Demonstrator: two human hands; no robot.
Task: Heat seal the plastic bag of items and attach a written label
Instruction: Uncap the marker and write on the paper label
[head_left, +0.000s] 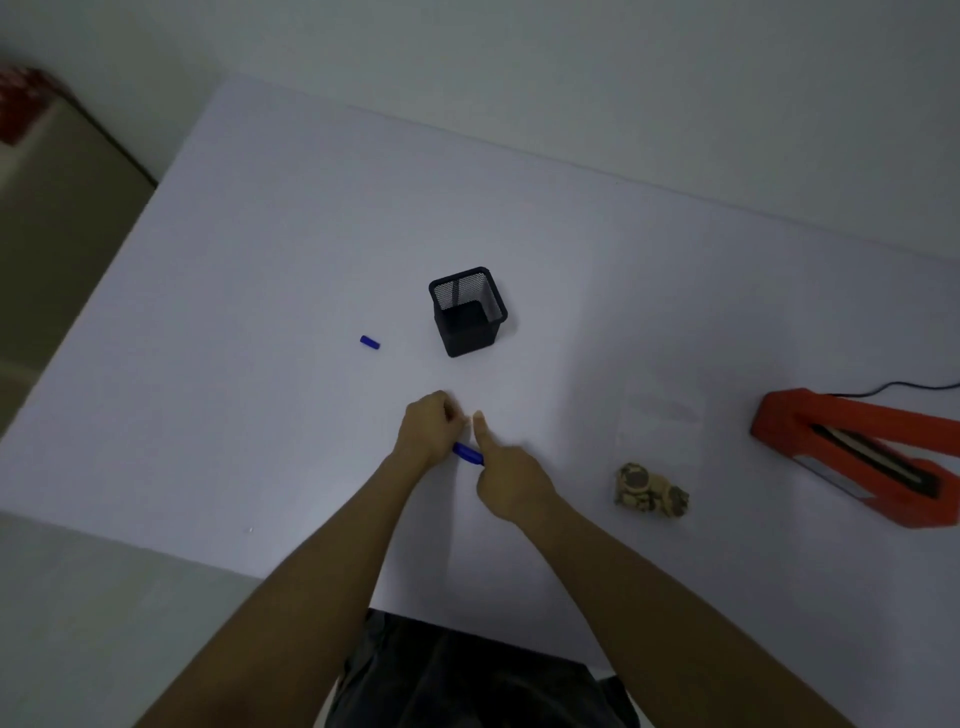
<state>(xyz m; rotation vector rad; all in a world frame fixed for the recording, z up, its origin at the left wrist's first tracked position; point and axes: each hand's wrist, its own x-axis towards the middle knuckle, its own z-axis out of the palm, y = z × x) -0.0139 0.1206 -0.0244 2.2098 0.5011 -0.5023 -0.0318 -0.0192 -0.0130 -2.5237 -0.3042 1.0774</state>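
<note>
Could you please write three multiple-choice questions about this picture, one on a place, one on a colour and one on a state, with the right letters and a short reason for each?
1. Where does the small blue pen cap lie, as the picture shows it?
A. left of the black square mesh pen holder
B. inside the holder
C. on the sealer

2. What colour is the wedge-shaped heat sealer at the right edge?
A. green
B. orange-red
C. white

3. What is the state of the blue marker pen?
A. standing in the holder
B. lying alone on the white table
C. between the left hand and the right hand

Answers:
1 A, the cap lies on the bare table left of the holder.
2 B, its body is orange-red with a dark cord.
3 C, the blue barrel shows between the two hands.
</note>
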